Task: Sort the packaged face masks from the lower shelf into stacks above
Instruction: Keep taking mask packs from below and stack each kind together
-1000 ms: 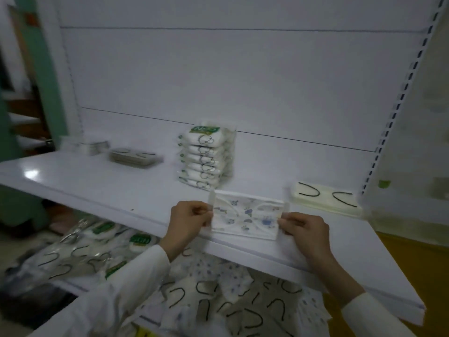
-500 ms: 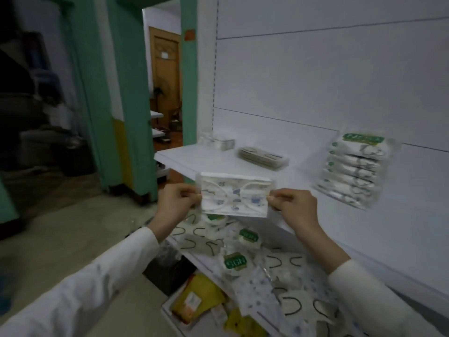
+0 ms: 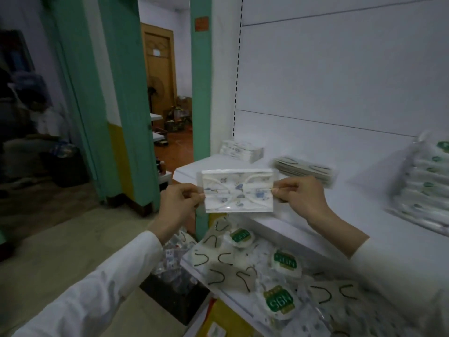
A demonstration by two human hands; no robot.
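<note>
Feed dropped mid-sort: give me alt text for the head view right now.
The left hand and right hand pinch the ends of a packaged printed face mask, held up before the white upper shelf, which carries three stacks of masks. Loose mask packs lie jumbled on the lower shelf below.

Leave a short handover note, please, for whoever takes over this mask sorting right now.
Hands: left hand and right hand each pinches one end of a blue-printed mask pack, held in the air in front of the upper shelf.
Done: three stacks on the upper shelf: printed packs at the far end, black-loop packs beside them, green-label packs at the right.
To do: set the held pack down, probably on the printed stack; many loose packs lie on the lower shelf.
</note>
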